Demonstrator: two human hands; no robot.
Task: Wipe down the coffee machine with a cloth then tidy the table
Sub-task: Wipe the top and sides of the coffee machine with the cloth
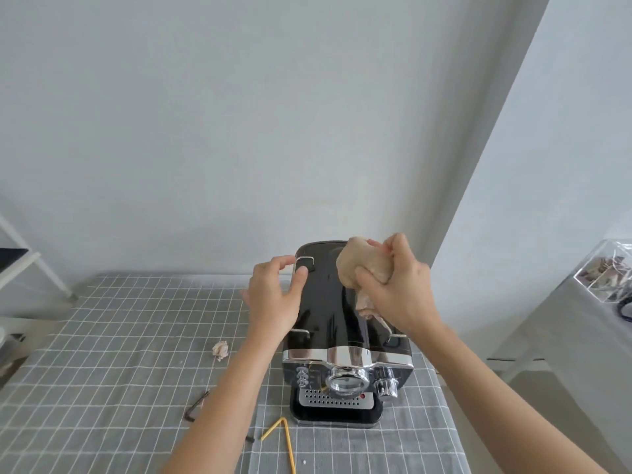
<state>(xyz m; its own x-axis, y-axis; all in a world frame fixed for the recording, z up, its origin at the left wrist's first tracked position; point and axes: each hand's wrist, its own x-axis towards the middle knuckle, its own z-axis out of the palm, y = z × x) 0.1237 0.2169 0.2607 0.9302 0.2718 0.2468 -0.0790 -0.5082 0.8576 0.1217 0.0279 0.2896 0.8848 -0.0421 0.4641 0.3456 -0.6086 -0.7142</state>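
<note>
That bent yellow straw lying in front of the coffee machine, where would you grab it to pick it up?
Probably at the bend of the yellow straw, pinching from above. It lies flat on the checked tablecloth with its two legs spreading toward the near edge, so the corner is the stiffest spot and both legs lift together. The nearer left hand is free; the right hand grips the cloth.

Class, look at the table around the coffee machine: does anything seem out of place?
Yes. Left of the coffee machine, loose bits litter the tablecloth: a crumpled paper scrap, a dark hex key and a bent yellow straw in front.
</note>
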